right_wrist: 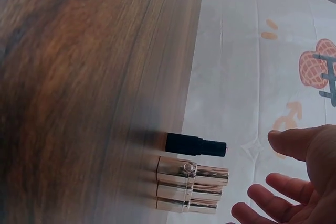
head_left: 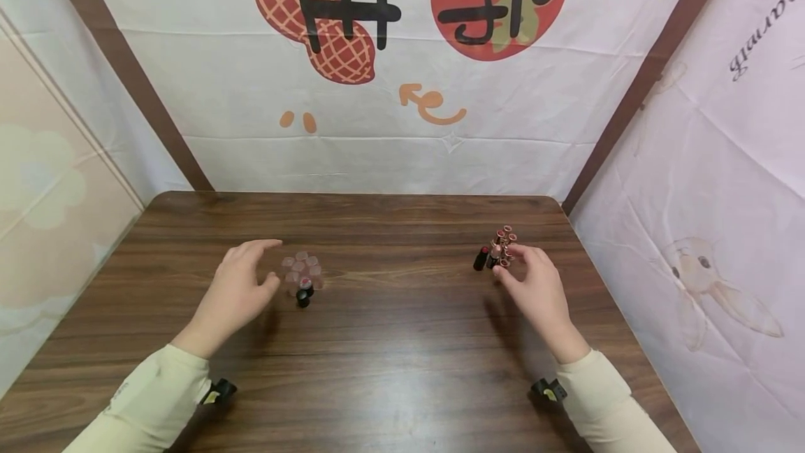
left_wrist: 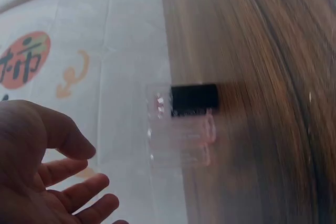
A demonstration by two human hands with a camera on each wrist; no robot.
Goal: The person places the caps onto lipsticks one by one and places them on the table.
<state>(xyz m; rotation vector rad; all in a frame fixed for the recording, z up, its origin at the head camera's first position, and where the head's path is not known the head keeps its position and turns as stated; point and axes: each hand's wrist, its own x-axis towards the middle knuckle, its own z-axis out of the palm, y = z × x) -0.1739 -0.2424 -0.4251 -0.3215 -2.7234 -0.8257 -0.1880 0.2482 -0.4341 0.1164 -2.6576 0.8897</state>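
My left hand (head_left: 235, 289) hovers with spread fingers just left of a cluster of clear, pinkish lipstick caps (head_left: 302, 265). At the cluster's front is a short black cylinder (head_left: 303, 298); the left wrist view shows a black piece (left_wrist: 194, 98) with a clear top beside the see-through caps (left_wrist: 181, 137). On the other side, my right hand (head_left: 534, 289) is held beside a group of upright rose-gold lipstick tubes (right_wrist: 191, 184), its thumb and fingers parted. A black lipstick tube (right_wrist: 195, 144) stands next to them. The right wrist view shows nothing gripped.
The dark wooden table (head_left: 377, 362) spans the space between both groups. A white printed cloth (head_left: 390, 159) hangs behind its far edge, and another cloth (head_left: 711, 229) hangs along the right side. Each wrist carries a small black device (head_left: 218, 391).
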